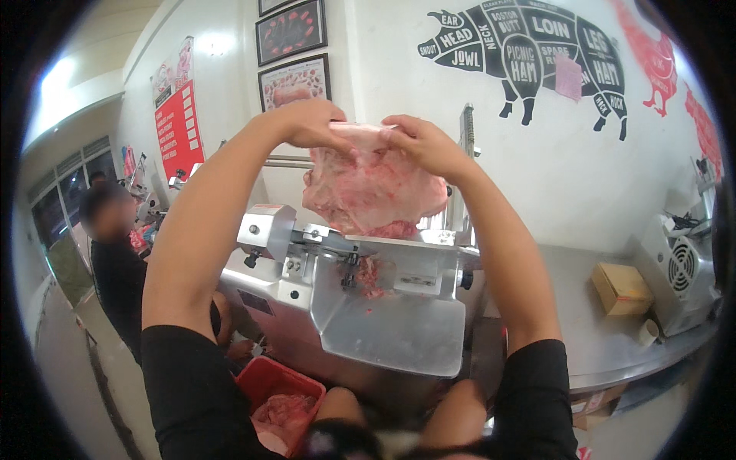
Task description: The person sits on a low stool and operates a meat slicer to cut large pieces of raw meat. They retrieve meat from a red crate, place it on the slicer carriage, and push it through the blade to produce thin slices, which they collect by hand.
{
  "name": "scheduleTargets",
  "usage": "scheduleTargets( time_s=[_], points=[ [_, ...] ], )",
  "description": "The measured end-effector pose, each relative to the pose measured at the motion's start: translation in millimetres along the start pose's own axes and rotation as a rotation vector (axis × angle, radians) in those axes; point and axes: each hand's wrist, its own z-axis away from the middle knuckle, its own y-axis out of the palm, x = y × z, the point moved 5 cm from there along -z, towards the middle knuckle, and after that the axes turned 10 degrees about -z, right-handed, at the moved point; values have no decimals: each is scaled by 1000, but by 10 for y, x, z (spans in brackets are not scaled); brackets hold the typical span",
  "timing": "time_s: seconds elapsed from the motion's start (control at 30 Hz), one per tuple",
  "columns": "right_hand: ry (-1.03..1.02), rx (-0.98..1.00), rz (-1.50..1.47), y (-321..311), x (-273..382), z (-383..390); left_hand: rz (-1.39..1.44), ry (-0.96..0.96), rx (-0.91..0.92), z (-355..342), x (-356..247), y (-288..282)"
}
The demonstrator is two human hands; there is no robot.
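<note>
A large slab of raw meat (376, 188), pink with a pale fatty rim, hangs upright in front of me. My left hand (310, 125) is closed on its upper left edge, thumb on the near face. At the upper right edge my right hand (425, 144) grips the same slab, fingers over the top. The slab's lower end meets the back of a metal meat slicer (391, 333); whether it rests there I cannot tell. Meat scraps (373, 276) lie on the slicer's tray, near a silver clamp block (266, 230). The far side of the slab is hidden.
Below the slicer on the left stands a red bin (253, 376) holding meat pieces. A steel counter (567, 295) on the right bears a cardboard box (621, 288), a small cup (648, 332) and a vented machine (682, 264). Another person (115, 268) is at the left.
</note>
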Motion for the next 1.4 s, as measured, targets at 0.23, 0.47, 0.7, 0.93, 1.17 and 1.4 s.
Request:
scheduleTargets(
  time_s=[0.23, 0.47, 0.7, 0.93, 1.17, 1.4],
  points=[
    [586, -247, 168, -438, -1371, 316, 210, 23, -165, 535, 167, 191],
    [858, -222, -110, -397, -2422, 451, 216, 30, -175, 490, 203, 222],
    [727, -412, -236, -540, -2837, 27, 192, -1, -195, 466, 140, 344],
    [692, -264, 339, -1163, -2774, -978, -152, -136, 27, -163, -403, 750],
    [617, -138, 505, -1580, -2859, -1742, -349, -93, -145, -773, -281, 1223],
    [601, -371, 203, -1846, -2939, -1893, -273, -113, 308, -914, -221, 1287]
  ],
)
